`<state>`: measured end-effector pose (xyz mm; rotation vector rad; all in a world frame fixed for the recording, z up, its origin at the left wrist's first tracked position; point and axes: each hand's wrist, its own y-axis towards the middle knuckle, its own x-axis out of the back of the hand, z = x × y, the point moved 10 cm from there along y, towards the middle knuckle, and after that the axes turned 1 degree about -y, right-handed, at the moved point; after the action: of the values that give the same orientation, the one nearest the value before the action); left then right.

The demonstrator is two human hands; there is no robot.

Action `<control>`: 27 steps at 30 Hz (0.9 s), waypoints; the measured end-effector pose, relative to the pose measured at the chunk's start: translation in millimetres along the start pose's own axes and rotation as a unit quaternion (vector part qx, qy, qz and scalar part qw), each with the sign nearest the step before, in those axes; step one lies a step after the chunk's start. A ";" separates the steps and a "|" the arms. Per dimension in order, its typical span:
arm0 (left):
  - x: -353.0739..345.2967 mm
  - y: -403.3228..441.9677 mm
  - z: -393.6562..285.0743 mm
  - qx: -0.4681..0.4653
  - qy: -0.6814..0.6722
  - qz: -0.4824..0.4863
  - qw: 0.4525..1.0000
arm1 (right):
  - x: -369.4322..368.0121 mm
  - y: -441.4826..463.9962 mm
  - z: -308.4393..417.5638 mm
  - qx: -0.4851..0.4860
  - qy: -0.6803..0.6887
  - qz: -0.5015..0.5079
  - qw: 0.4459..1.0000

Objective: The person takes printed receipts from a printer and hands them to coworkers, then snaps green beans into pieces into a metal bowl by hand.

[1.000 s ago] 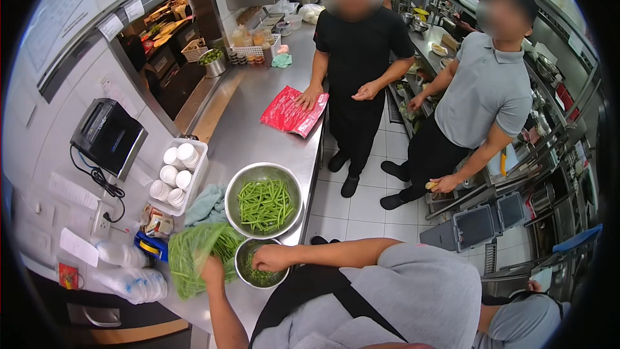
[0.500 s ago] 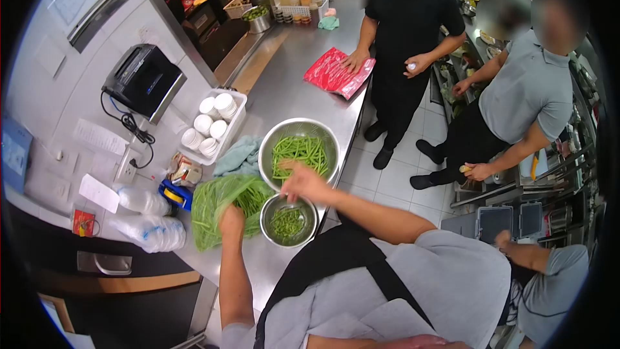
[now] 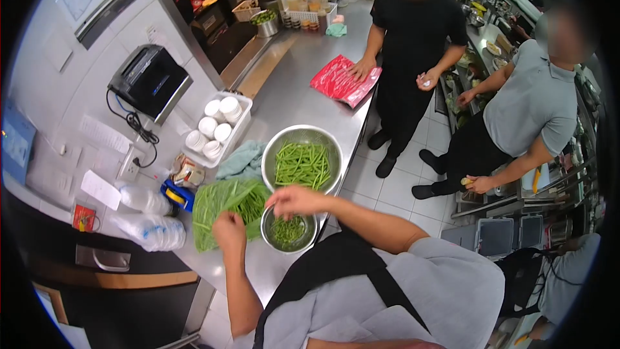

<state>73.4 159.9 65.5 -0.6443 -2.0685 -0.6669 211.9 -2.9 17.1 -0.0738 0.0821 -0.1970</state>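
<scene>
My left hand [image 3: 230, 227] is closed at the front of a green plastic bag [image 3: 206, 210] of green beans; anything between its fingers is too small to make out. My right hand [image 3: 300, 200] hovers over the far rim of a small steel bowl [image 3: 312, 238], fingers curled together, their contents hidden. Short green bean trimmings [image 3: 287, 232] lie inside that bowl. Just beyond it stands a larger steel bowl [image 3: 334, 155] holding long green beans [image 3: 301, 165].
A blue-green cloth [image 3: 242, 160] and a bin of white cups [image 3: 240, 126] sit behind the bag. Plastic-wrapped stacks [image 3: 152, 231] are at the left. One co-worker rests a hand on a red package [image 3: 339, 83]; another person [image 3: 529, 103] stands at the right.
My right hand has come from the large bowl's near rim leftward to above the small bowl, closer to my left hand. My left hand has drawn slightly back toward me at the bag.
</scene>
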 end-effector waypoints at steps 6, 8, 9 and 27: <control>56.0 -48.5 2.4 0.112 -0.365 -0.040 0.923 | 25.0 -37.2 63.0 0.091 0.066 0.023 0.993; 58.6 -60.6 2.7 0.127 -0.429 -0.026 0.894 | 54.4 -74.4 122.0 0.172 0.101 0.037 0.979; 58.0 -65.5 2.9 0.135 -0.458 -0.018 0.879 | 67.7 -94.0 149.4 0.233 0.118 0.051 0.964; 5.9 -51.3 -99.7 0.002 -0.533 0.184 0.826 | -34.5 -391.6 343.3 0.517 -0.263 0.230 0.781</control>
<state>93.1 58.2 108.8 -1.6336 -2.7793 -0.0114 133.3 -356.7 392.7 0.9946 -0.5773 0.2966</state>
